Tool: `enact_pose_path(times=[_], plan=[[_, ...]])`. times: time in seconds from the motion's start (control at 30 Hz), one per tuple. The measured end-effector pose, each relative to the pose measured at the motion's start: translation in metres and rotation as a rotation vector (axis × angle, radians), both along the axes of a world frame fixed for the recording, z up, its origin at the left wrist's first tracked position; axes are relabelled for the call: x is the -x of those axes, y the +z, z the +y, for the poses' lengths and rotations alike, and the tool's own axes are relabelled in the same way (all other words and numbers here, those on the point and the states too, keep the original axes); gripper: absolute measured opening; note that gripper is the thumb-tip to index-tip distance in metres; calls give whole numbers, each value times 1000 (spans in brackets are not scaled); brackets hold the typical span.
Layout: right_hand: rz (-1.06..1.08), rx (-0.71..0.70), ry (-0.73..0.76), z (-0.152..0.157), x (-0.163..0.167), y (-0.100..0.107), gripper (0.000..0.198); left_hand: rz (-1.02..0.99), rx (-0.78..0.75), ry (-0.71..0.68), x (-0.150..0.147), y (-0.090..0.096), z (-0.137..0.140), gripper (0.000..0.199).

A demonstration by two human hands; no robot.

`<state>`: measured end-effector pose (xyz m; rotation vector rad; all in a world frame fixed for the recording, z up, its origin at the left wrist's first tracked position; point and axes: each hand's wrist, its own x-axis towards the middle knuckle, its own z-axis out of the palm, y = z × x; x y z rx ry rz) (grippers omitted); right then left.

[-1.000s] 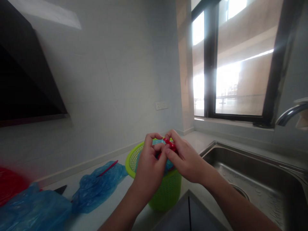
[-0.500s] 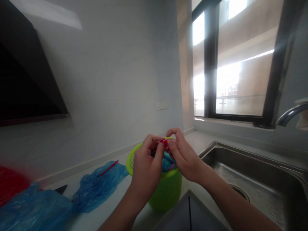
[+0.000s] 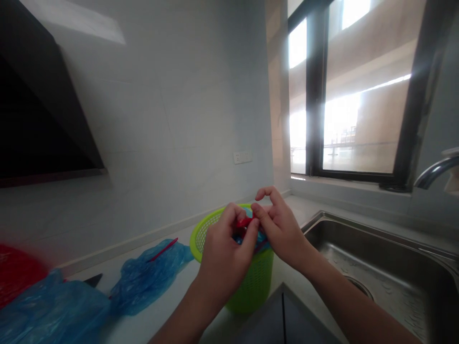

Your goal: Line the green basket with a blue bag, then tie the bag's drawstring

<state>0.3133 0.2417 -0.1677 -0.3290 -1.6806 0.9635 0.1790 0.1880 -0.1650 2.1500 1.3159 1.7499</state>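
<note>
A small, glossy red piece (image 3: pixel 244 222), its kind unclear, is pinched between the fingers of both hands. My left hand (image 3: pixel 222 251) is closed on its left part. My right hand (image 3: pixel 285 236) presses thumb and fingers at its right end, with the index finger raised and bent. Below them stands a lime-green perforated plastic basket (image 3: pixel 251 289), partly covered by the hands. Blue plastic film (image 3: pixel 264 244) shows inside its rim, and the rest of the contents is hidden.
Left on the counter lies a crumpled blue plastic bag (image 3: pixel 139 284) with a thin red stick-like item (image 3: pixel 164 249) on it. Farther left are a dark blade tip (image 3: pixel 93 280), another blue bag (image 3: pixel 57 306) and a red bag (image 3: pixel 17 274). A steel sink (image 3: pixel 390 258) and faucet (image 3: pixel 435 172) are right.
My hands have shifted slightly right, and the red piece now looks more stretched out between them. My right index finger has lifted away from it.
</note>
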Motion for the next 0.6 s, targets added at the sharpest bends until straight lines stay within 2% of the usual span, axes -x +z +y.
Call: enact_pose_path(times=[0.07,0.1,0.17,0.23,0.3,0.37,0.5,0.6], plan=[[33,49,66,2,1,0,21,-27,-1,4,0,0,1,14],[40,67,81,3,1,0,22,-14,-3,4,0,1,1,21],[51,88,79,5,1,-1,23,55,-14,26,1,2,1,24],[67,96,77,5,1,0,20,91,-31,83,3,3,3,13],[70,54,57,3,-1,1,16,55,-39,143,6,3,6,10],[-8,-84,-37,0,-3,3,14,-13,-39,191,8,2,10,11],[-287,-501,-306,0,-8,6,23,-21,0,249,12,1,18,16],[-335,-642,-421,6,-9,4,28,66,46,269,13,4,18,16]])
